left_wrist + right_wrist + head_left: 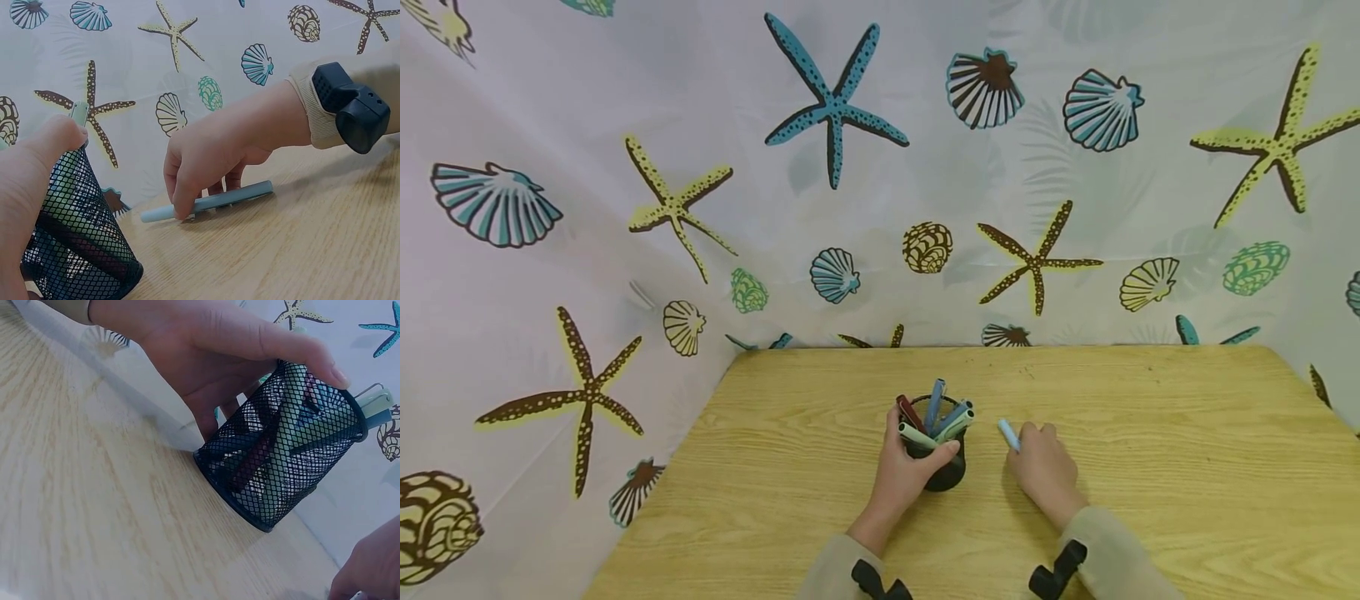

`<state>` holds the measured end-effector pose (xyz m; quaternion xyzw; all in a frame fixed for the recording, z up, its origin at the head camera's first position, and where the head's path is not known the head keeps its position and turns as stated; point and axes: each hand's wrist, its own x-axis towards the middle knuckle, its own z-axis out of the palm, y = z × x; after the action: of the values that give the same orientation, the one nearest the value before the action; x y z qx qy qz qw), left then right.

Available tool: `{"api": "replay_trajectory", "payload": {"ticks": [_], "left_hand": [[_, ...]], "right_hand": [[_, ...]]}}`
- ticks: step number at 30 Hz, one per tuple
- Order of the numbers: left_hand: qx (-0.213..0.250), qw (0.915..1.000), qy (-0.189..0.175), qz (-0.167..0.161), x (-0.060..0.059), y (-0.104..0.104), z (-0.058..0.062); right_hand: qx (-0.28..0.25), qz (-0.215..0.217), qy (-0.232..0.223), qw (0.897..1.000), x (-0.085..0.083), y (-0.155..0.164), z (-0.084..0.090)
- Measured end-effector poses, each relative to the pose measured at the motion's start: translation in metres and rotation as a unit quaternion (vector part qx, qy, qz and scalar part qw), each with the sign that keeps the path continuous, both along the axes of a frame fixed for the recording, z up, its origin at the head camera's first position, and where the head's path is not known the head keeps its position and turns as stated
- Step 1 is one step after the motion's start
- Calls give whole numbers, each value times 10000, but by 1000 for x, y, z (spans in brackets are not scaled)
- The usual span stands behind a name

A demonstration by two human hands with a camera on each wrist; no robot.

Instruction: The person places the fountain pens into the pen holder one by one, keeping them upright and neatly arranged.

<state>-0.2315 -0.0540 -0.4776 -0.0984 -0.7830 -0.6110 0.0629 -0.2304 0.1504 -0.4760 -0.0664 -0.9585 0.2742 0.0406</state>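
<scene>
A black mesh pen cup stands on the wooden table with several markers in it. My left hand grips the cup around its side, thumb over the rim. To its right lies a light blue marker flat on the table. My right hand pinches that marker with curled fingers against the tabletop.
A curtain printed with starfish and shells hangs close behind and left of the table. Bare wood spreads to the right and in front. Black wrist mounts sit on both sleeves.
</scene>
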Motion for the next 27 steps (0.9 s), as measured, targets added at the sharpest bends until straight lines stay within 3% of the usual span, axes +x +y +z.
{"api": "replay_trajectory", "payload": {"ticks": [6,14,24,27], "left_hand": [[-51,9999,-155,9,3,-1,5],[-70,9999,-56,-54,26,2,38],[5,10000,-58,-73,26,3,39],[-29,10000,-60,-55,15,1,24]], "right_hand": [[33,46,117,9999,1,1,3],[29,82,214,9997,2,2,5],[-8,124,523,9986,4,4,10],[-80,147,696,9974,5,5,11]]}}
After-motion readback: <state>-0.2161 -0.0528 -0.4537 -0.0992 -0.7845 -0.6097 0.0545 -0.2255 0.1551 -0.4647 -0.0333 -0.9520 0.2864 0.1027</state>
